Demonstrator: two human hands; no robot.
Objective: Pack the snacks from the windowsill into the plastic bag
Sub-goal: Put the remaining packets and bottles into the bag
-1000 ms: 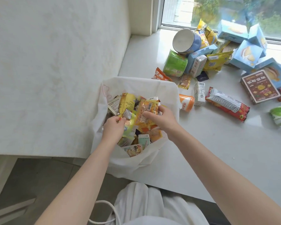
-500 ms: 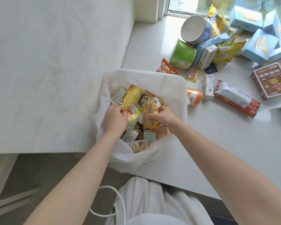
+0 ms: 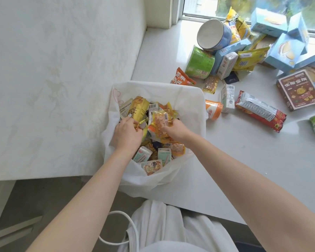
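One plastic bag [image 3: 189, 99], white, mouth open, standing at the near-left edge of the windowsill [image 3: 244, 160]; already filled with a heap of packets and small cartons almost to the rim. Inside the mouth, left hand [image 3: 127, 132], fingers curled round the corner of a yellow packet [image 3: 142, 127]. Beside it, right hand [image 3: 176, 130], fingers gripping a clear orange packet [image 3: 161, 120] lying on top of the heap. Step in hand, by judgement: settling the contents to make room. Best done by sliding flat packets toward the walls, keeping cartons low, and avoiding any hard squeeze on crisp-filled packets. Left to pack, apart from the bag on the sill: green cup [image 3: 200, 63], blue tub [image 3: 214, 34], blue boxes [image 3: 285, 50], brown box [image 3: 299, 90], long red packet [image 3: 260, 110]; just beside the bag, small orange bottle [image 3: 214, 110] and white carton [image 3: 227, 99]. Bulky boxes likely to need most of the remaining space; task judged roughly half done.
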